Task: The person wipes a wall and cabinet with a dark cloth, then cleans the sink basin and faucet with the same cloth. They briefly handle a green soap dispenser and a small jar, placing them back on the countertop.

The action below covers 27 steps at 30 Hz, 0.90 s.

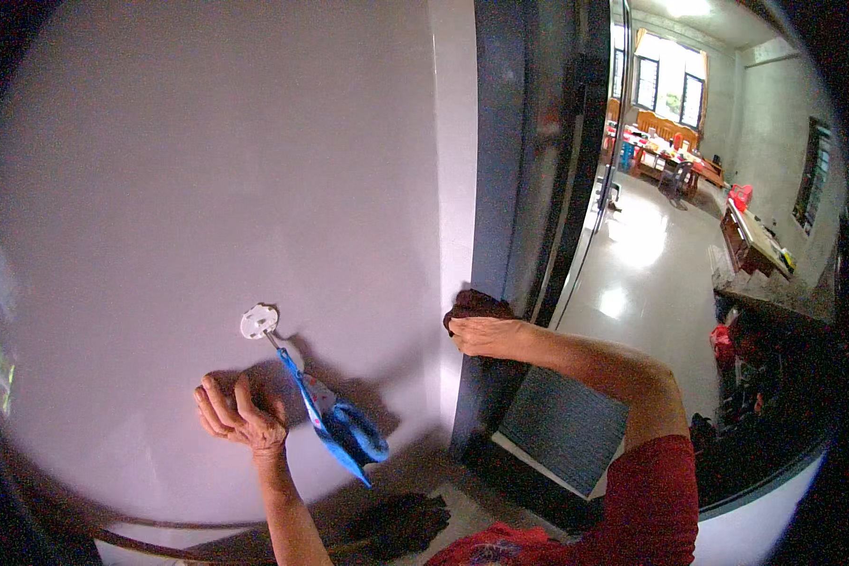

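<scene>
My right hand (489, 337) presses a bunched dark brown cloth (476, 305) against the edge of the dark door frame (509, 189), where it meets the white wall trim (456, 236). The fingers are wrapped round the cloth. Lower on the left, my left hand (242, 413) is empty, its fingers bent and apart, at the pale wall (208, 189); whether it touches the wall I cannot tell. Beside it a blue hanging thing (335, 424), its kind unclear, dangles from a round white wall fitting (259, 322) with a metal pin.
Through the doorway on the right lies a shiny tiled floor (632, 255). A grey mat (564, 429) is at the threshold. Farther in stand a table (656, 151) with things on it and a low bench-like piece (755, 236). A dark heap (406, 528) sits below the wall.
</scene>
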Each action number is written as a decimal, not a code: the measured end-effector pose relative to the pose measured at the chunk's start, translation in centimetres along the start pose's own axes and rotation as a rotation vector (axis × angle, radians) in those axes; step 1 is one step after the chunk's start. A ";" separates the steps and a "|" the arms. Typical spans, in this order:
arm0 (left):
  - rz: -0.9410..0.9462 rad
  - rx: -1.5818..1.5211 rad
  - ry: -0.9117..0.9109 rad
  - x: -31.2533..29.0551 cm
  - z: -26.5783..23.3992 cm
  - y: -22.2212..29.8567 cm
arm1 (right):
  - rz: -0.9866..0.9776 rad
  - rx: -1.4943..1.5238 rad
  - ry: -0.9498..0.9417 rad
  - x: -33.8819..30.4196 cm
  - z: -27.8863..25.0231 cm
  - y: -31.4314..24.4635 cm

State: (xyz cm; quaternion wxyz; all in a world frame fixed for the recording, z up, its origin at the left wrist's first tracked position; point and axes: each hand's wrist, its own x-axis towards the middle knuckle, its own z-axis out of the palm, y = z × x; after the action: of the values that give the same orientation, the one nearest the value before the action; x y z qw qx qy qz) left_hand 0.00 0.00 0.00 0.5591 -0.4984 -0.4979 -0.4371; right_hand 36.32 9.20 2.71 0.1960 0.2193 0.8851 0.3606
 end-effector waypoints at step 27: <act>0.001 0.089 -0.011 0.6 -0.4 0.8 | 1.821 0.541 1.015 18.5 5.5 -11.8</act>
State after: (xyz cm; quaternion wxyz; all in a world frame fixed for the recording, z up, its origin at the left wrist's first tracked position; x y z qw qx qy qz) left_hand 0.91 -0.27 0.50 0.5782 -0.4756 -0.5199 -0.4114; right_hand 20.91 14.41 -13.00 -0.5914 0.6566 0.4173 0.2119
